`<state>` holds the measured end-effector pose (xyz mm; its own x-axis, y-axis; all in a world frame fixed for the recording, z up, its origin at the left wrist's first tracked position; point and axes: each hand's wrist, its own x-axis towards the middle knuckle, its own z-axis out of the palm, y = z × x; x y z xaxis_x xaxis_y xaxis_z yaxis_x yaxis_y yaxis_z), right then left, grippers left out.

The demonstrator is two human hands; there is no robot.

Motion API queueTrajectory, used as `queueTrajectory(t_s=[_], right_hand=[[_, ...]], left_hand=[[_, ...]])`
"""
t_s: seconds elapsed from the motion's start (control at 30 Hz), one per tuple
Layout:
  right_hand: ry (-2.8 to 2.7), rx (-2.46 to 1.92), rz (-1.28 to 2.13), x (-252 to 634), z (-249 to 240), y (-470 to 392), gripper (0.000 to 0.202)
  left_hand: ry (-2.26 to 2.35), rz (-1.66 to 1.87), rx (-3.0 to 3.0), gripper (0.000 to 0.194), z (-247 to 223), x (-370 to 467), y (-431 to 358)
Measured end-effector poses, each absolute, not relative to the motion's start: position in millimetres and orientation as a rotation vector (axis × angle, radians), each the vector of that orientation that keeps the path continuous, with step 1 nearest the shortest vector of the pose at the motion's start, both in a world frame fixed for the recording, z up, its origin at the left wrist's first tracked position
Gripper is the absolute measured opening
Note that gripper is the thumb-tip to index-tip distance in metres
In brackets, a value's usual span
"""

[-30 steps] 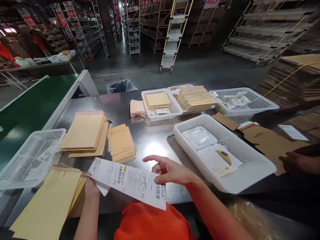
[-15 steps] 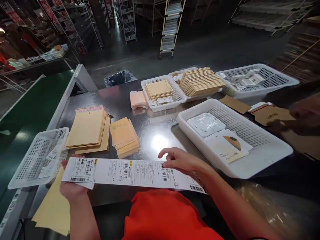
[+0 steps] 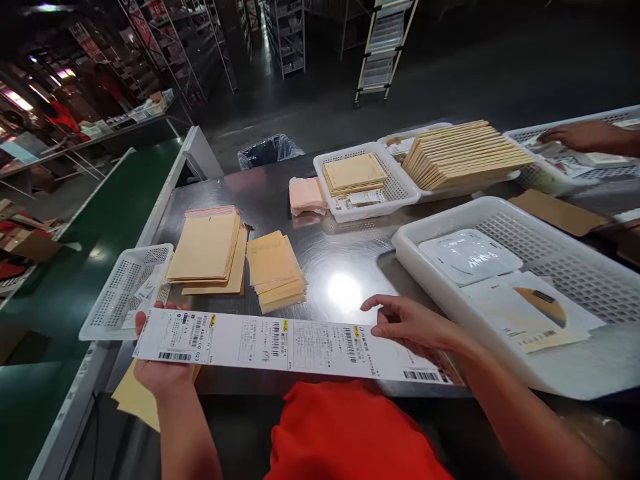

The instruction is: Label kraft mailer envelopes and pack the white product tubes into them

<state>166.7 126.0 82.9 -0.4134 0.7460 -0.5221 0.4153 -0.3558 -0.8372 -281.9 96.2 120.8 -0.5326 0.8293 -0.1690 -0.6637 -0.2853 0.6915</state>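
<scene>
A long white strip of printed shipping labels stretches across the front of me, above the table's near edge. My left hand grips its left end, thumb at the edge and fingertips showing behind. Over the strip's right part is my right hand, with index finger and thumb apart. The thumb rests near the printed text; the other fingers are curled and partly hidden. Just beyond the strip lie a stack of large tan envelopes and a pile of smaller yellow envelopes. More yellow envelopes show below my left hand.
A large white basket with flat packs stands on the right. Behind are a small basket of tan cards, pink packets and stacked tan mailers. Another person's hand reaches into the far-right basket. Left is a green conveyor.
My view has turned left, so the table's things sit further right. Both hands keep the same pose at the strip. The other person's hand has moved from the brown cardboard to the far-right basket.
</scene>
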Motion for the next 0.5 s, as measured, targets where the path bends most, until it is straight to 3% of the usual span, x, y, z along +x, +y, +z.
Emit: queueTrajectory(t_s=[0.27, 0.37, 0.5], right_hand=[[-1.574, -1.531, 1.959, 158.4, 31.8, 120.2, 0.048], [-1.476, -1.522, 2.07, 154.0, 10.8, 114.8, 0.052], [-1.293, -1.526, 1.868, 149.7, 4.3, 111.9, 0.054]], left_hand=[[0.809, 1.843, -0.137, 0.054, 87.9, -286.1, 106.5], [0.929, 1.865, -0.235, 0.053, 59.8, -294.0, 102.0], [1.075, 1.751, -0.459, 0.044, 6.6, -290.8, 82.1]])
